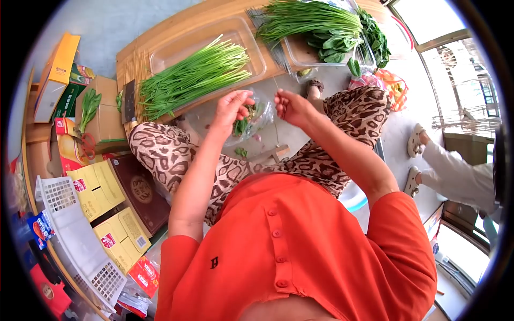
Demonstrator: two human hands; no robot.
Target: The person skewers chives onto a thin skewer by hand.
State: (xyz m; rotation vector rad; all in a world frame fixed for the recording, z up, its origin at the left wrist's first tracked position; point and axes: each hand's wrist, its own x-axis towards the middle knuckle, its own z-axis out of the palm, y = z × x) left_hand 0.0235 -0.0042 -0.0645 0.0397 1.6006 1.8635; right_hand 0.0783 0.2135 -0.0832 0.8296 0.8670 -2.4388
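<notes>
My left hand (233,111) has its fingers curled and pressed together above a clear plastic bag (261,116) with green scraps. What it holds, if anything, is too small to tell. To its right, my right hand (293,108) pinches a thin stick (277,131), which stretches above and below the fingertips. The hands are apart. Beyond them, cut green stalks (198,75) lie in a clear tray (256,48) on a wooden board (184,27). Long green stalks (308,24) and leafy greens (334,45) lie over another clear tray (294,51).
A cleaver (128,101) and thin sticks (140,69) lie at the board's left. Orange-handled scissors (88,145), boxes (96,187) and a white basket (80,235) stand on the left. Another person's legs (455,171) are at right.
</notes>
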